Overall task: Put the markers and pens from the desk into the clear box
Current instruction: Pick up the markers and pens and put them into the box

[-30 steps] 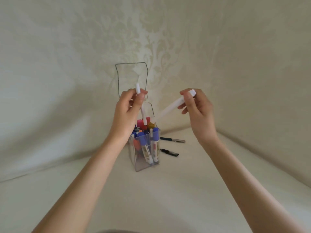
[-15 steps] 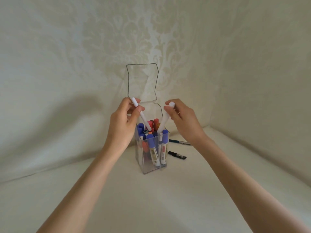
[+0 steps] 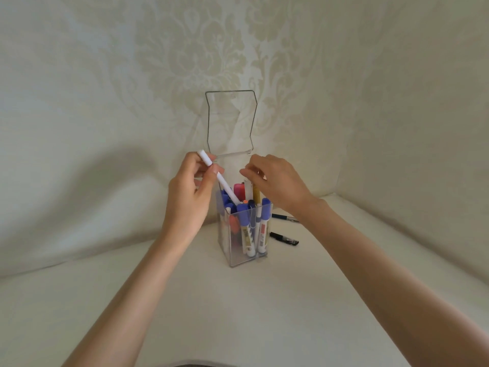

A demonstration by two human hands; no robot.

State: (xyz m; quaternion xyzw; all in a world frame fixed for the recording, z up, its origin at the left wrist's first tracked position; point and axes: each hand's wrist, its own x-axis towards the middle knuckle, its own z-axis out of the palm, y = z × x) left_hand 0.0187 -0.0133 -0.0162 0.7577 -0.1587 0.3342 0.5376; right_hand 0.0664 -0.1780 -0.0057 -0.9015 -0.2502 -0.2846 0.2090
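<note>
– Since half a sec ago the right hand (image 3: 277, 185) has dropped lower over the clear box (image 3: 244, 234); its white marker (image 3: 248, 188) now stands mostly inside, fingers loosely curled at its top (grip or let go, can't tell).
– And the left hand (image 3: 189, 197)?
– Pinches a white pen (image 3: 221, 178), tip slanting down btw. the blue-capped markers (image 3: 250, 226).
– Anything outside?
– Two dark pens (image 3: 284, 238) lie on the desk (image 3: 238, 313), right of the box. Lid (image 3: 231, 121) stands upright.
</note>
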